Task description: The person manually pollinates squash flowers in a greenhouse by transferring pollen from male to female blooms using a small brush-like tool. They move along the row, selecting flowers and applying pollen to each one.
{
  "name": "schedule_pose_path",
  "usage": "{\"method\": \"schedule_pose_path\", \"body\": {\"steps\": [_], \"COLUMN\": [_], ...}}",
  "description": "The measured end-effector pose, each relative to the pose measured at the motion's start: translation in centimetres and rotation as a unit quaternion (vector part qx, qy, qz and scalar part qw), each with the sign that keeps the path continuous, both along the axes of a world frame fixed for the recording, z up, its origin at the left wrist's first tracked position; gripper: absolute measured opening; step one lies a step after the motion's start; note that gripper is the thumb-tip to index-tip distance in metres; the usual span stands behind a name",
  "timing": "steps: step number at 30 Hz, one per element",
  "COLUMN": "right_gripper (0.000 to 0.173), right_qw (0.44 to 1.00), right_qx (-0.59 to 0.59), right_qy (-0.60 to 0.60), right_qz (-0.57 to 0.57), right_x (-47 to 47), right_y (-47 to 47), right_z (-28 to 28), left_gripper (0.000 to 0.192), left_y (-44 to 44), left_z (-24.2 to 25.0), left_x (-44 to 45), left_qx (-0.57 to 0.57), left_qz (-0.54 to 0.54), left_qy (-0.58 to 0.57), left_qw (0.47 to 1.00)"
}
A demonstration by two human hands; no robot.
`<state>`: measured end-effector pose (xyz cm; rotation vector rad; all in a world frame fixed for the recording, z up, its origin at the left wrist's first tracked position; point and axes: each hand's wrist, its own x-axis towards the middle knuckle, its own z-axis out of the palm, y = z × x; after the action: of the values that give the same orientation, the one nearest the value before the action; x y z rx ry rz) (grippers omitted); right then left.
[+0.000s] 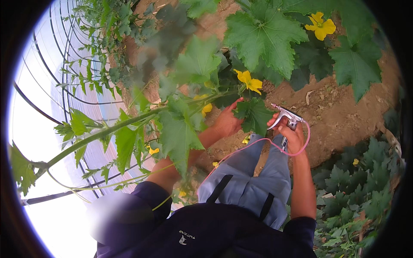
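My right hand (290,132) is wrapped around a silver metal spray gun (285,117) with a trigger, its thin nozzle pointing up and left. A pink hose (305,146) curves from its rear end, passes under the hand and runs down left past my jeans. My left hand (229,121) reaches among the plants below a yellow flower (248,82), beside a lobed green leaf (255,113) that hides some of it. One fingertip is near the flower's base; whether the fingers grip anything cannot be told. A thick green vine stem (113,129) crosses in front of my left arm.
Large leaves (263,38) and another yellow flower (321,26) hang at the top. Brown soil (342,113) lies beyond the spray gun. Low leafy plants (355,183) grow at lower right. Greenhouse frame bars (64,87) and plastic film stand at left.
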<state>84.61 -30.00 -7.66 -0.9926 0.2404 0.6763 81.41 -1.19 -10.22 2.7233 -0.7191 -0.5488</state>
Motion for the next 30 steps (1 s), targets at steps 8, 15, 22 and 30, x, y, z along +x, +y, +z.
{"method": "schedule_pose_path", "body": {"steps": [8, 15, 22, 30], "right_gripper": [0.035, 0.033, 0.030, 0.026], "right_qw": [0.978, 0.968, 0.951, 0.796], "right_qx": [-0.078, -0.024, -0.240, -0.416], "right_qy": [0.162, 0.235, -0.105, -0.358], "right_qz": [0.110, 0.088, 0.165, 0.254], "right_x": [6.9, 5.7, 3.4, 3.2], "right_y": [4.5, 6.6, 7.3, 10.4], "right_z": [-4.6, -7.0, -5.0, -3.0], "left_gripper": [0.028, 0.020, 0.017, 0.018], "left_y": [2.3, 3.0, 2.4, 1.6], "left_z": [0.8, 1.1, 0.9, -1.9], "left_x": [0.5, 0.4, -0.1, -1.4], "left_qx": [0.004, 0.020, -0.008, -0.008], "left_qz": [-0.123, -0.117, -0.080, -0.064], "left_qy": [0.146, 0.173, 0.142, 0.111], "left_qw": [0.982, 0.978, 0.987, 0.992]}}
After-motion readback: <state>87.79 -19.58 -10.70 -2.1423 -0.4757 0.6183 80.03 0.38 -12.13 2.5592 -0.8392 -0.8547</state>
